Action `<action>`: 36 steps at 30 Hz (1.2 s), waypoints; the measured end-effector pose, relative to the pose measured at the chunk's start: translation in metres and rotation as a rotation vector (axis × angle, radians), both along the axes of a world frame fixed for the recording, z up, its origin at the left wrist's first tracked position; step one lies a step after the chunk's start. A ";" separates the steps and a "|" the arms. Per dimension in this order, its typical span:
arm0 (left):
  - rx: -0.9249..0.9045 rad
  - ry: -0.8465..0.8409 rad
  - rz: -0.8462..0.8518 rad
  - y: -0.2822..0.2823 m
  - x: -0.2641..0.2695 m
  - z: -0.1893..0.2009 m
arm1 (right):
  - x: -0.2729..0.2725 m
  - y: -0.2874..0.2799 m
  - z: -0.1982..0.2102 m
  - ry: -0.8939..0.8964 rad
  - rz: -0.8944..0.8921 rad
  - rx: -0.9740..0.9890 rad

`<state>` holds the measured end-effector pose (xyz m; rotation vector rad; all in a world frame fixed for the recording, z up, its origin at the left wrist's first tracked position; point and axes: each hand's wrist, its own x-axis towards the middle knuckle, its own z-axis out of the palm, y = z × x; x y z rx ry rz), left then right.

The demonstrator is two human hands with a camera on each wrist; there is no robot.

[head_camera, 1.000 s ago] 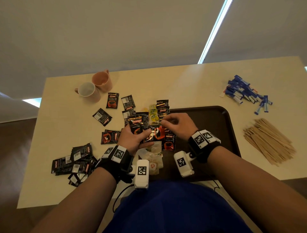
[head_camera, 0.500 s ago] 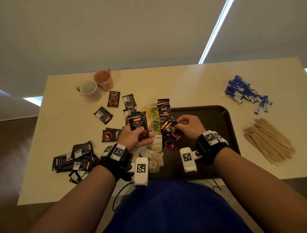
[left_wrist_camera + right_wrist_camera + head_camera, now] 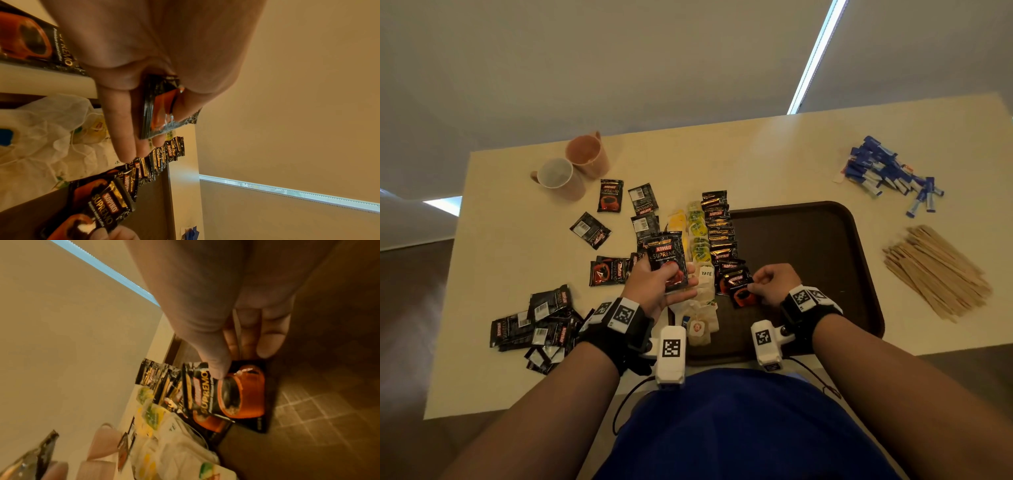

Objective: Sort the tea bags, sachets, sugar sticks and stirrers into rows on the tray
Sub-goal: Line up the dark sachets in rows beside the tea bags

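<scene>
Left hand: we clasp a thin stack of sachets; light, slick foil, liable to fan out
Right hand: we pinch one sachet by its corner, near the tray left edge; limp, crinkly

Two mugs stand touching at the far left of the pale table.

two mugs, one tray, two hands
</scene>
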<state>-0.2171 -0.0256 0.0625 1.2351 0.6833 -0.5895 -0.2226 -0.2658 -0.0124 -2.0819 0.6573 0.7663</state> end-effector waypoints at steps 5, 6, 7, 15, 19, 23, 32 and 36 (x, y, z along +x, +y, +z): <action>0.011 -0.003 -0.013 0.000 -0.002 -0.003 | 0.002 0.008 -0.003 -0.024 0.034 -0.065; 0.013 -0.001 -0.016 0.000 -0.002 -0.003 | 0.002 0.010 -0.003 -0.021 0.041 -0.065; 0.013 0.000 -0.017 0.000 -0.002 -0.003 | 0.003 0.010 -0.003 -0.019 0.042 -0.064; -0.002 0.002 0.007 0.002 -0.004 -0.003 | 0.009 0.013 -0.004 -0.066 -0.017 -0.026; -0.016 -0.002 0.013 0.001 -0.003 -0.001 | 0.015 0.013 0.000 -0.130 0.043 -0.026; -0.024 0.003 0.024 0.002 -0.002 0.000 | 0.017 0.013 -0.001 -0.134 0.060 -0.039; -0.031 0.001 0.037 0.002 -0.002 -0.002 | 0.015 0.013 -0.005 -0.108 0.080 -0.082; -0.024 -0.005 0.036 0.002 -0.003 -0.002 | 0.012 0.016 -0.004 -0.116 0.106 -0.076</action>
